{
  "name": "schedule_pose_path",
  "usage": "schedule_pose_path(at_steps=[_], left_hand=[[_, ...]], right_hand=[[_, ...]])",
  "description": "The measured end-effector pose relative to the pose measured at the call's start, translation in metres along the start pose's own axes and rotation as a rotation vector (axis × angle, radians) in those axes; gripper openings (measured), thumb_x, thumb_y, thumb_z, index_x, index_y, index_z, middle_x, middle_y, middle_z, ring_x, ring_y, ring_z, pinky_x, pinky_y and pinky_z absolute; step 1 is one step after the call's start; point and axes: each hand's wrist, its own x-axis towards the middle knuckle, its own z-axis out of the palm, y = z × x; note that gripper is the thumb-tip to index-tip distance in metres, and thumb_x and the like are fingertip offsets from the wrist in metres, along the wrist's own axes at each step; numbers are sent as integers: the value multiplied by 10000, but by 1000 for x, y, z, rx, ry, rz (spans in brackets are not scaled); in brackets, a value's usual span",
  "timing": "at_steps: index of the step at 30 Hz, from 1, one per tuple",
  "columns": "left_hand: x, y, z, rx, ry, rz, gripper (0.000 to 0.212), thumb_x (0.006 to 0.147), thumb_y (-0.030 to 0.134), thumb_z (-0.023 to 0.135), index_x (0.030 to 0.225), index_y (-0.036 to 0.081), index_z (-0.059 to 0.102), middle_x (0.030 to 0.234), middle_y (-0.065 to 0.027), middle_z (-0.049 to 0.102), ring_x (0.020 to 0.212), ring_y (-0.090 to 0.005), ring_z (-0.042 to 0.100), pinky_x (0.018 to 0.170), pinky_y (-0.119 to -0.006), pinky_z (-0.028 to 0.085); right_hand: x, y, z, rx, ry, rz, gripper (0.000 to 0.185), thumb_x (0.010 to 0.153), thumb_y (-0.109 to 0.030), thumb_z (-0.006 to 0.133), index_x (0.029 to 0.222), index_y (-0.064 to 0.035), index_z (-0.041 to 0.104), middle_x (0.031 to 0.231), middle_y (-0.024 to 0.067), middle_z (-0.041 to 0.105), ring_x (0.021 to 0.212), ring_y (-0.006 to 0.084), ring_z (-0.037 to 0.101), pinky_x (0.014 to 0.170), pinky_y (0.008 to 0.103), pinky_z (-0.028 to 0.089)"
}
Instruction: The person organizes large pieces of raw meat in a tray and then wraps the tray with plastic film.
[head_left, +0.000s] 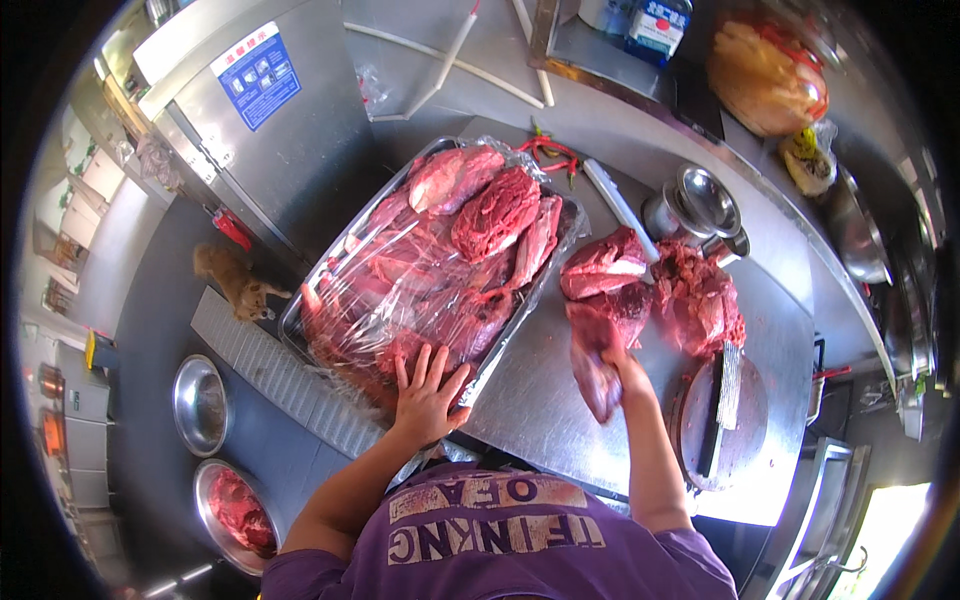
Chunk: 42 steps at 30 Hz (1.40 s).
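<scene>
My left hand (431, 394) rests with its fingers spread on the near corner of a metal tray (480, 379) of raw red meat, partly under clear plastic film (390, 277). In my right hand (626, 375) is a long piece of raw meat (596, 375), held over the steel table beside the tray. Just beyond it lie a thick chunk of meat (604, 262) and a ragged meat pile (697, 300). A cleaver (720, 412) lies across a round chopping board (750, 420) at the right.
Steel bowls and pots (701, 202) stand behind the meat, near a long pale bar (619, 206) and red chillies (547, 150). On the floor at left are an orange cat (229, 277), a steel bowl (201, 405) and a bowl of meat (236, 517). A shelf (675, 97) runs above.
</scene>
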Motion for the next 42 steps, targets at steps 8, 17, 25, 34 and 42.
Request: schedule_pose_path(at_steps=[8,17,25,34,42], left_hand=[[3,5,-1,-43,17,-9,683,703,436,707,1322,211,525,1461,-164,350,1389,-392,237,1064,-696,89],[8,2,-10,-123,-90,-16,697,748,470,688,1364,215,484,1489,-169,293,1398,-387,223,1081,-677,104],[65,-41,-16,-284,104,-73,644,805,323,683,1333,43,444,1430,-236,353,1346,-415,315,1093,-521,280],[173,-30,17,-78,101,21,583,828,294,668,1305,23,472,1424,-245,369,1339,-434,318,1103,-522,272],[213,89,72,-636,-258,109,720,811,333,726,1363,1,405,1373,-230,451,1278,-343,451,1072,-390,361]], right_hand=[[-19,-89,103,-292,-524,-271,646,711,-175,714,1279,24,481,1085,72,614,956,162,584,881,289,470],[122,-59,226,-1430,-112,-449,667,778,-351,662,1331,-57,433,1128,220,609,1004,355,610,903,432,482],[40,-14,136,-1323,-154,-854,392,791,-225,658,1147,-75,590,1042,167,642,989,361,594,907,429,464],[34,9,-61,-699,889,-572,460,814,-170,697,1211,12,550,1105,153,640,956,222,625,841,326,497],[86,11,-71,293,493,-35,241,819,-242,732,949,-58,646,757,4,588,600,116,546,486,277,415]])
